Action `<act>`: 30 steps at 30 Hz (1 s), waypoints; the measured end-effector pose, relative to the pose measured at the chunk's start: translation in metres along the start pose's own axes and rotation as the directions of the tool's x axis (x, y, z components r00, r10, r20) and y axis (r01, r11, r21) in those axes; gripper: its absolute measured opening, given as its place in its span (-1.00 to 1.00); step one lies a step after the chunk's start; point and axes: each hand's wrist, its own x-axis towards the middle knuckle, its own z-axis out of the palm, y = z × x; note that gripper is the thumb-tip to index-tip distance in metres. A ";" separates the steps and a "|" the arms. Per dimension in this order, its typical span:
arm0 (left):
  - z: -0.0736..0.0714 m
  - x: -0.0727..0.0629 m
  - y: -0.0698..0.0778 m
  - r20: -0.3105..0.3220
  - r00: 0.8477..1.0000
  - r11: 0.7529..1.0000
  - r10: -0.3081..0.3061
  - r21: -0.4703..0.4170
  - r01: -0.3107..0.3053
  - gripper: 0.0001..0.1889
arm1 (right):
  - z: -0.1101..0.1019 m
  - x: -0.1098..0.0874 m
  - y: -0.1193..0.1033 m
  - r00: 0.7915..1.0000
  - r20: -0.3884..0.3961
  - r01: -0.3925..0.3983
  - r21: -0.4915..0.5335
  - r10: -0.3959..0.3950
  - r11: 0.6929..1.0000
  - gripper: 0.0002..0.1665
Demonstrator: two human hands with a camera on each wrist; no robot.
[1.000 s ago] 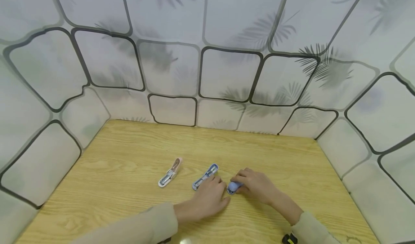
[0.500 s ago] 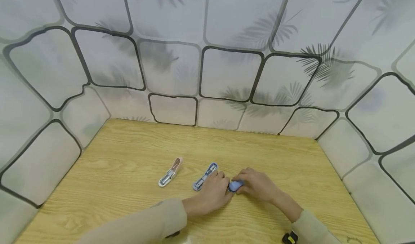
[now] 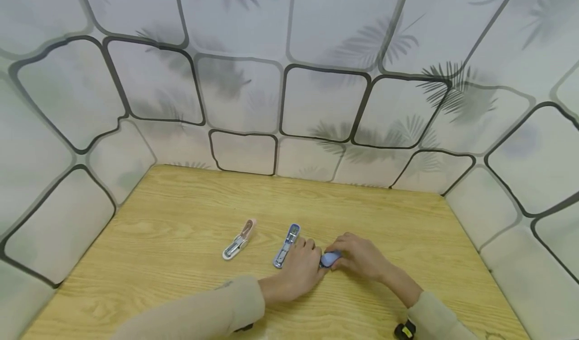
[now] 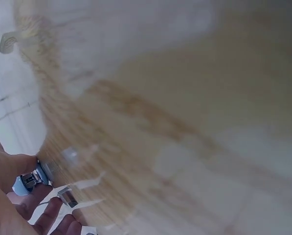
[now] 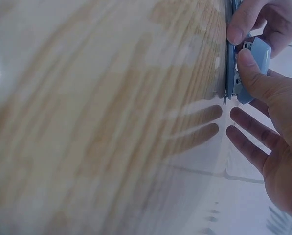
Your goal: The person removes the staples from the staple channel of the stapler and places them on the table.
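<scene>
A small blue stapler (image 3: 331, 258) sits low over the table between both hands. My right hand (image 3: 357, 252) grips its blue top; in the right wrist view the thumb (image 5: 251, 66) lies along the stapler's side. From the other end my left hand (image 3: 298, 269) pinches it between thumb and fingers, which the left wrist view shows round the stapler (image 4: 26, 185). Just left of that hand lies a second blue stapler (image 3: 285, 248), unfolded flat with its metal inside showing and partly covered by the fingers.
Farther left, an unfolded pink and white stapler (image 3: 239, 239) lies on the wooden table (image 3: 181, 204). Patterned cloth walls (image 3: 244, 99) enclose the table at the back and sides. A black device with a yellow mark (image 3: 404, 331) shows under the right sleeve.
My left hand has moved right and taken hold of the near end of the stapler in my right hand. The unfolded blue stapler beside it has turned slightly.
</scene>
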 end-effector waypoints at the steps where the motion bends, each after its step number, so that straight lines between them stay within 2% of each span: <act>1: 0.000 0.000 0.000 -0.001 1.000 1.000 -0.002 0.001 0.002 -0.62 | 0.000 0.000 0.001 1.000 -0.001 -0.002 0.005 0.002 1.000 -0.64; 15: -0.002 0.001 0.005 0.004 0.999 0.999 -0.048 -0.007 0.048 -0.62 | 0.002 -0.001 0.003 1.000 -0.015 0.011 0.049 -0.010 0.999 -0.65; 23: -0.002 0.001 0.006 0.001 0.999 0.999 -0.048 -0.002 0.048 -0.61 | 0.005 -0.002 0.004 0.998 -0.044 0.046 0.059 -0.043 0.997 -0.67; 30: 0.000 0.000 0.004 0.015 0.999 0.999 -0.037 -0.027 0.037 -0.60 | 0.007 -0.003 0.006 0.999 -0.039 0.027 0.082 -0.023 0.996 -0.67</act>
